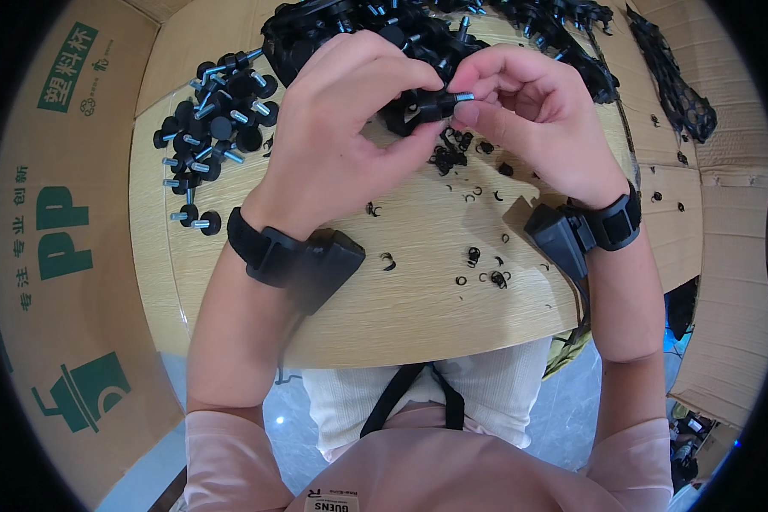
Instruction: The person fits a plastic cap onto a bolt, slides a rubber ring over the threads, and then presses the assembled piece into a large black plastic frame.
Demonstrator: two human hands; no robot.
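Above the table, between both hands, is a black rubber-headed bolt (435, 107) with a short silver threaded stud pointing right. My left hand (337, 128) is closed on its black head between thumb and fingers. My right hand (542, 115) pinches around the stud end with thumb and fingertips, and its curled fingers partly hide the grip. Just below the hands lies a cluster of black rubber scraps (449, 157). Beyond them spreads a large heap of black moulded parts (311, 34) with studs sticking out.
A loose pile of black-headed bolts (220, 128) lies at the table's left. Small black ring scraps (498, 279) dot the wooden tabletop (401, 324). Cardboard walls (77, 239) stand at both sides. At the far right lies a dark, flat bundle (670, 72).
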